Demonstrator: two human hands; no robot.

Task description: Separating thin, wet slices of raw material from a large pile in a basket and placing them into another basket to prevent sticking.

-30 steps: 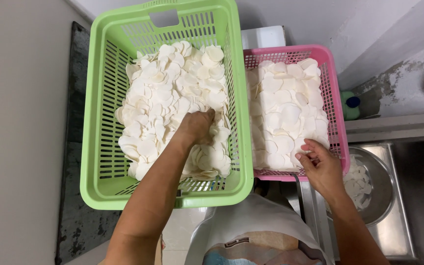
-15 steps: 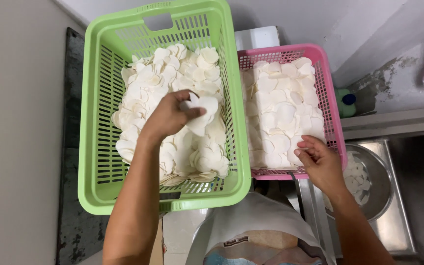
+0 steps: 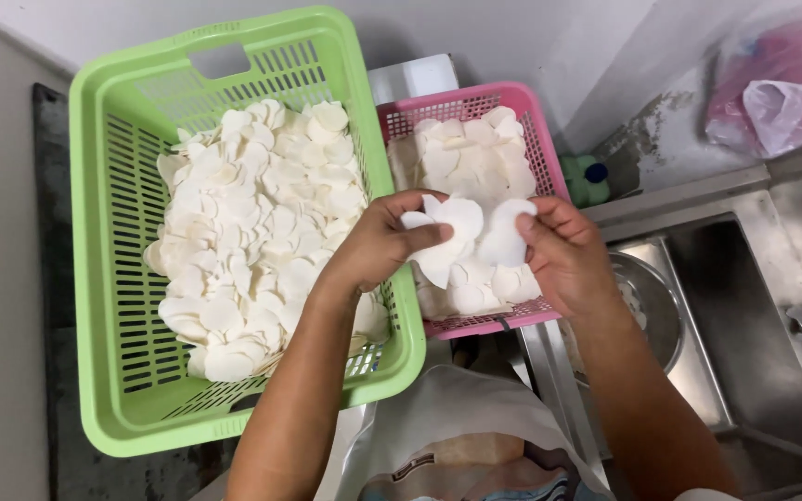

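Head view, looking straight down. Left hand (image 3: 378,249) is gripping a small clump of white discs (image 3: 447,237), thumb on top, fingers curled under, holding them over the gap between the two baskets. Right hand (image 3: 563,255) is meeting it from the other side, fingertips pinching the edge of one disc, so both hands are grasping the same clump, probably to peel slices apart, since they look thin and stuck together.

Green basket (image 3: 104,278) is sitting on the left, holding a big heap of the same discs, piled loose and overlapping. Pink basket (image 3: 503,96) is sitting just beside it on the right, touching or nearly so, with a flatter layer. Hands are hovering over the pink one's near-left corner, so anything dropped is landing in a basket.

Steel sink (image 3: 754,306) is running along the right, with a metal bowl (image 3: 656,306) partly hidden under the right forearm; contents unclear. Green bottle (image 3: 587,178) is standing behind the pink basket. Plastic bag (image 3: 777,88) is lying top right. A bag with a rolled-down top (image 3: 457,417) is standing open at the bottom edge, below the hands
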